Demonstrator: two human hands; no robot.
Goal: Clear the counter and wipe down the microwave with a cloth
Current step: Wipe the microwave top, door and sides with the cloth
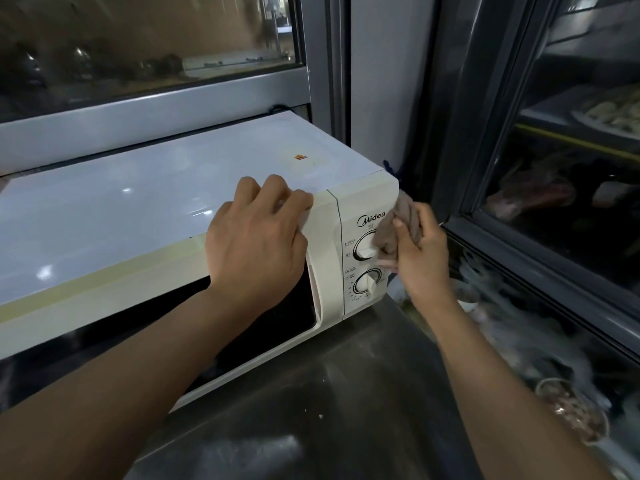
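The left hand (258, 237) lies over the top front edge of the white microwave (145, 209), just above the upper right corner of its dark door window (263, 327). Its grip is half curled, fingers bent over the edge and resting on the top panel, pressing on the casing rather than closed around anything.

The right hand (420, 251) is at the control panel, to the right of the left hand and slightly lower. Its grip is clamped on a bunched brownish cloth (398, 226): fingers and thumb are curled round the wad, which sticks out above and to the left of the hand and is pressed against the panel, just right of the brand name. The cloth covers the right side of the upper dial (363, 245). The lower dial (367, 282) sits directly beneath it, left of the right wrist, and is uncovered.

The microwave stands on a steel desk (346, 393), its back close to a grey window frame (173, 109). Below both forearms the desk surface is dull and smeared, with a few small pale specks.

To the right of the right hand is a dark glass-fronted case (571, 188); plates of food show dimly behind the glass. Lower down on that side, beyond the right forearm, there are blurred items, including a round dish (571, 414) with something reddish in it.
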